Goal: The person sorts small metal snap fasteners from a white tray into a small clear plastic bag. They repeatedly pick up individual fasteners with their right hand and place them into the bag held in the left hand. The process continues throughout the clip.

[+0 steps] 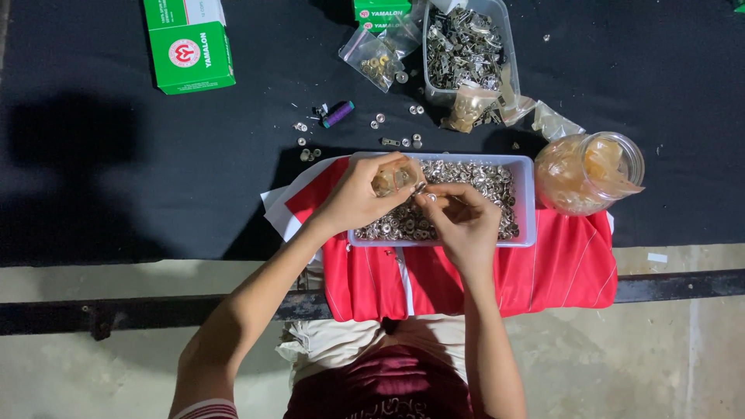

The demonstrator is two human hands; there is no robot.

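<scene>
A: What does each hand hold?

B: The left hand pinches a small clear plastic bag over the shallow white tray of silver metal snap fasteners. The right hand pinches one tiny fastener at the bag's mouth.

A: What could go wrong?

B: A loose pinch could drop the fastener onto the folded red cloth or the black bench; the nearby clear glass jar could be knocked.
</scene>
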